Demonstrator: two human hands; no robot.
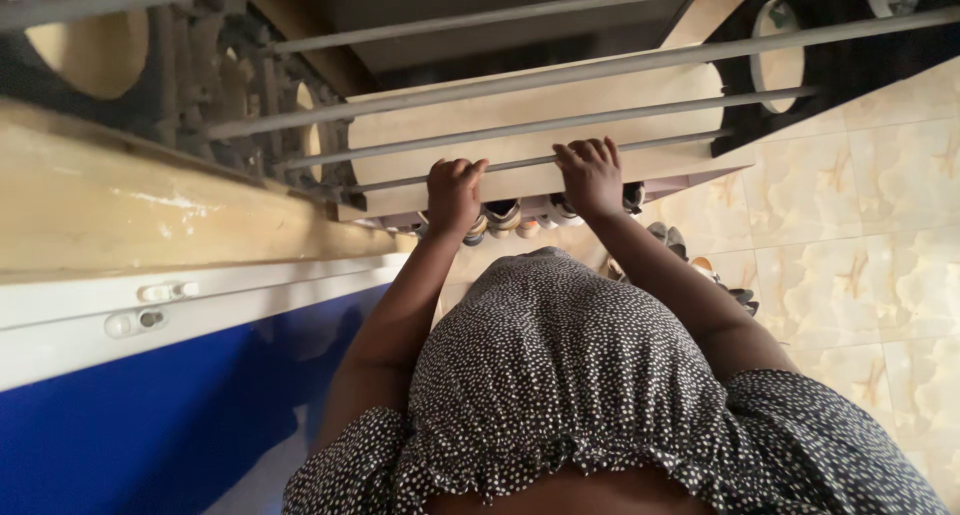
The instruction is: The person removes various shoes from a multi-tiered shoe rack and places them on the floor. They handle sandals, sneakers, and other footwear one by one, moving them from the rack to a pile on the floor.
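Left hand [453,193]: fingers curled together over the nearest metal rod [520,162], clamped on it from above.
Right hand [592,178]: fingers close together, wrapped over the same rod, a little apart from the left hand.
Rod held: the lowest and closest of a set of grey parallel bars [560,73] that run slantwise across the view; it lies just in front of a pale board [520,115].
Edges: the board's near edge sits just past the knuckles; a wooden ledge [150,205] and a white strip above a blue panel [130,425] close the left side.
Open room: the tiled floor [860,225] on the right lies bare beside the right forearm; gaps between the bars stay open above the hands.
In the way: shoes [505,218] lie in a row under the board, just beneath both hands, more by the right forearm.
Around: dark carved woodwork [220,75] behind the bars at left; a spotted dress [580,375] fills the foreground.
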